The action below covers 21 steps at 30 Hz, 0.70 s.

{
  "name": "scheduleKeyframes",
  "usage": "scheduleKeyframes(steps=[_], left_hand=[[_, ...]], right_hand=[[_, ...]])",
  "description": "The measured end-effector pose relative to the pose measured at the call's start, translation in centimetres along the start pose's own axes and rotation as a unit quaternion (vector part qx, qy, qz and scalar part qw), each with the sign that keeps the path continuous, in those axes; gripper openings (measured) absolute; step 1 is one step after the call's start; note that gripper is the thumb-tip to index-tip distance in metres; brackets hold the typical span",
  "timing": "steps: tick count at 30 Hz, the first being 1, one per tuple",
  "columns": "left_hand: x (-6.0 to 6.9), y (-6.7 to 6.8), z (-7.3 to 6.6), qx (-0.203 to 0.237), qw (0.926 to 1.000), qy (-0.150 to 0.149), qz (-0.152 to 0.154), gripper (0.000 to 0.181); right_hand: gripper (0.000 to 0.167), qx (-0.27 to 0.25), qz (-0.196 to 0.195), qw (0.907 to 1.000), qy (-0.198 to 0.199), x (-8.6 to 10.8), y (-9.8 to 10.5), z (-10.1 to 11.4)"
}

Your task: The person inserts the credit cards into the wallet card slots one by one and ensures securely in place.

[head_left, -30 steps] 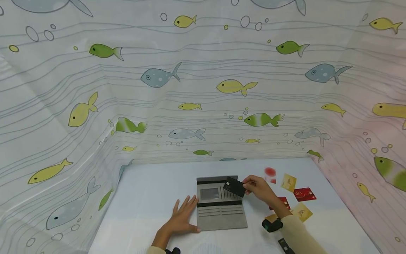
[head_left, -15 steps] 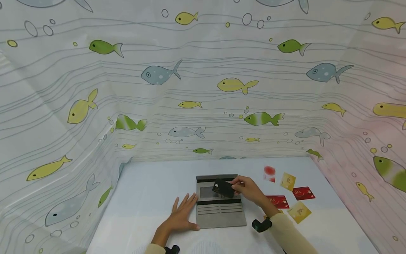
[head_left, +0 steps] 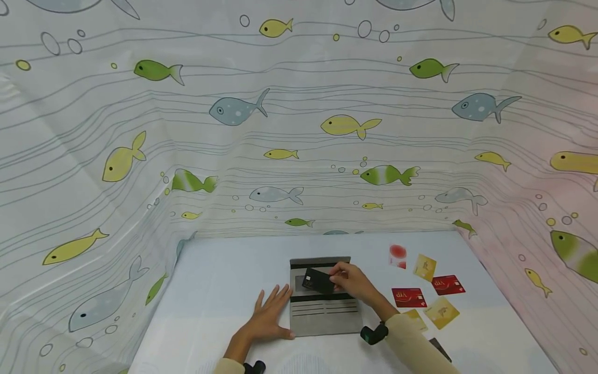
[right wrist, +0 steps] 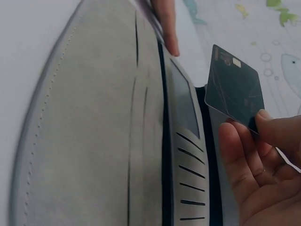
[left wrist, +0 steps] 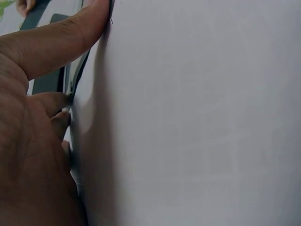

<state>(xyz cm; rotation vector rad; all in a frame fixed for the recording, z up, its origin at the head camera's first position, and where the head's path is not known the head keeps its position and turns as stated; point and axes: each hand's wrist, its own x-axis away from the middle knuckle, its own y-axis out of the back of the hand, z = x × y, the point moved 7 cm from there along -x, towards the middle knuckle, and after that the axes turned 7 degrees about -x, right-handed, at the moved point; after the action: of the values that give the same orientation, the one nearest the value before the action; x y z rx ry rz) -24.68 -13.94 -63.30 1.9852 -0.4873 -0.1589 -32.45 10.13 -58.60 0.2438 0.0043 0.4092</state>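
Note:
An unfolded grey wallet (head_left: 327, 324) lies on the table, with card slots and a clear window (right wrist: 184, 101) on its inside. Between thumb and fingers my right hand (head_left: 352, 283) pinches a black bank card (head_left: 317, 281) by one end, above the wallet's upper half. In the right wrist view that card (right wrist: 235, 87) is tilted and apart from the slots (right wrist: 192, 169). My left hand (head_left: 268, 317) has its fingers spread on the table, with fingertips and thumb touching the wallet's left edge.
Right of the wallet lie several loose cards: a white and red card (head_left: 397, 256), red cards (head_left: 408, 297), gold cards (head_left: 442, 312) and a dark card (head_left: 440, 349) partly behind the right sleeve. A fish-patterned sheet (head_left: 299, 130) surrounds the white table (head_left: 224, 270).
My right hand has moved left with the black card, from the wallet's slots towards its clear window. More of the loose cards show on the right. The left hand stays in place.

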Motion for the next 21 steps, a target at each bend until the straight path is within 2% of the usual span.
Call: scheduleKeyframes(steps=[12, 21], left_hand=[[0.3, 0.4, -0.3, 0.003, 1.0000, -0.002, 0.003, 0.117], [0.3, 0.3, -0.4, 0.011, 0.9999, 0.000, 0.003, 0.117]], right_hand=[[0.013, 0.009, 0.022, 0.9997, -0.005, 0.1, -1.7, -1.1], [0.012, -0.009, 0.013, 0.9998, -0.013, 0.0, -2.2, -1.5]])
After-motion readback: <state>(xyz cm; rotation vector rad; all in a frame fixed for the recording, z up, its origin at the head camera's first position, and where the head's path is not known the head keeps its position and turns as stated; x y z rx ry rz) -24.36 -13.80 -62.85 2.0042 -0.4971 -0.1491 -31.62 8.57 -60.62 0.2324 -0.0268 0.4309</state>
